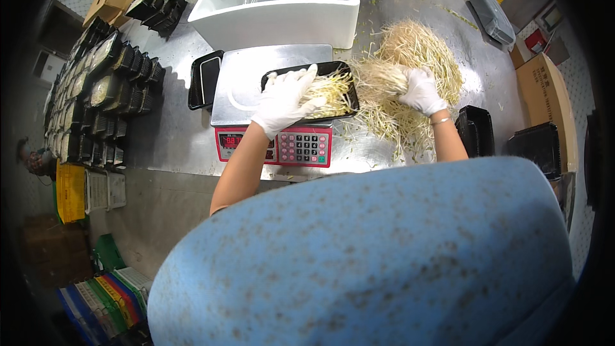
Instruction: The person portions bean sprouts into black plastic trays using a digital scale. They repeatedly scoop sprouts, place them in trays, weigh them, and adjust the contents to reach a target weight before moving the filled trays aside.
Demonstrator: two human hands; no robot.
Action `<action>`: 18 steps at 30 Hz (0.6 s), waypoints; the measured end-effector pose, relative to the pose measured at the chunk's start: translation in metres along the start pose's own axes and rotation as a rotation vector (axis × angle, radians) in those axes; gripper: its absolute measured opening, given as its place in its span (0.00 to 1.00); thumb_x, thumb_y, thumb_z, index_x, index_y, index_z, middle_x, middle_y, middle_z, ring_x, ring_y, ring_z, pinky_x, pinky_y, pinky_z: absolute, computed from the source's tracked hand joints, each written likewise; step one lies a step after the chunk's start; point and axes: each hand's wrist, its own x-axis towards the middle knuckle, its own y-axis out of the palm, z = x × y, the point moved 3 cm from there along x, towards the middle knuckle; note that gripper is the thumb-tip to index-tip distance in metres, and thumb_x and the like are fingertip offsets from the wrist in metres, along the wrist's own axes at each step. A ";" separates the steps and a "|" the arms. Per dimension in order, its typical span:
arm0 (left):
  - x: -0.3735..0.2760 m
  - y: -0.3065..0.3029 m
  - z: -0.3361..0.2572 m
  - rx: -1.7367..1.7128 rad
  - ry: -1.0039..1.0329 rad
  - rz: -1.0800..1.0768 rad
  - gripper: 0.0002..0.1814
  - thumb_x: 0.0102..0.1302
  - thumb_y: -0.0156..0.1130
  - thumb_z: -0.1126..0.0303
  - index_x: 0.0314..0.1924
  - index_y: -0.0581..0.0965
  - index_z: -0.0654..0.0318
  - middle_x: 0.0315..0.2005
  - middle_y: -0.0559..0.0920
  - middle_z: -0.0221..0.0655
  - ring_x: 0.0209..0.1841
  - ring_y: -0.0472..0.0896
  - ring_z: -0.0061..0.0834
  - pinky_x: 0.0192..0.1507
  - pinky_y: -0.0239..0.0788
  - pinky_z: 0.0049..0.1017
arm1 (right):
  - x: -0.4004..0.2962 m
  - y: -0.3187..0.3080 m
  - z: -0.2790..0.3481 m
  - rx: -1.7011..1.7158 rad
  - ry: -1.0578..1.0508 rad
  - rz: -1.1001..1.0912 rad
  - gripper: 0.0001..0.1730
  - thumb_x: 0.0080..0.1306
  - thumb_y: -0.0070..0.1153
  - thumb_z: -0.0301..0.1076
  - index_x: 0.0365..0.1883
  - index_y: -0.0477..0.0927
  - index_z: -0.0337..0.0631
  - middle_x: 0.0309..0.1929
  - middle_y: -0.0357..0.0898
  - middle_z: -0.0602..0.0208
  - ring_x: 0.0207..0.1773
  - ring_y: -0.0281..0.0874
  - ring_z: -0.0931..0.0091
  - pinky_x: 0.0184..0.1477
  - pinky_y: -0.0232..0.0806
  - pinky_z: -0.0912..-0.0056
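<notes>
My left hand (286, 98), in a white glove, lies over a black plastic tray (354, 101) on the metal pan of a red digital scale (303, 148). Yellowish bean sprouts (329, 94) show between its thumb and fingers and fill the tray's right part; the palm hides the rest. To the right, my gloved right hand (422, 90) grips a bunch of sprouts (379, 79) by one end. That bunch reaches left towards the tray, above a large loose heap of bean sprouts (418, 46) on the steel table (182, 146). The scale's display is lit and partly covered by my left arm.
A white foam box (274, 22) holding clear plastic stands behind the scale. Another black tray (205, 79) lies left of the pan. Stacked filled trays (105, 91) crowd the table's left side. Black trays (474, 130) and a cardboard box (547, 101) are at the right.
</notes>
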 end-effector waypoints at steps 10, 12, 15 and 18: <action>-0.007 0.001 0.049 -0.871 -0.249 -0.414 0.38 0.70 0.52 0.49 0.71 0.56 0.66 0.69 0.59 0.49 0.72 0.55 0.38 0.72 0.42 0.34 | -0.004 -0.112 0.121 -0.138 -0.354 -0.223 0.36 0.44 0.57 0.25 0.57 0.71 0.33 0.31 0.74 0.59 0.42 0.76 0.65 0.58 0.62 0.56; 0.009 0.015 0.065 -1.254 -0.355 -0.422 0.34 0.73 0.49 0.51 0.69 0.59 0.67 0.68 0.62 0.44 0.72 0.57 0.35 0.71 0.45 0.31 | 0.003 -0.084 0.149 -0.232 -0.547 -0.304 0.35 0.44 0.54 0.25 0.56 0.70 0.29 0.31 0.71 0.62 0.40 0.73 0.65 0.56 0.62 0.58; 0.013 -0.017 0.019 -1.023 -0.381 -0.356 0.32 0.74 0.48 0.50 0.65 0.65 0.70 0.61 0.72 0.39 0.63 0.69 0.31 0.67 0.55 0.29 | 0.030 -0.036 0.198 -0.221 -0.550 0.032 0.36 0.44 0.55 0.29 0.56 0.69 0.30 0.34 0.73 0.58 0.44 0.73 0.63 0.57 0.60 0.57; 0.017 -0.002 -0.002 -0.303 -0.060 -0.261 0.55 0.57 0.61 0.38 0.70 0.51 0.73 0.47 0.79 0.48 0.58 0.73 0.45 0.68 0.47 0.47 | 0.036 -0.016 0.192 -0.197 -0.620 -0.007 0.41 0.45 0.61 0.37 0.59 0.66 0.31 0.41 0.75 0.53 0.51 0.73 0.60 0.64 0.54 0.54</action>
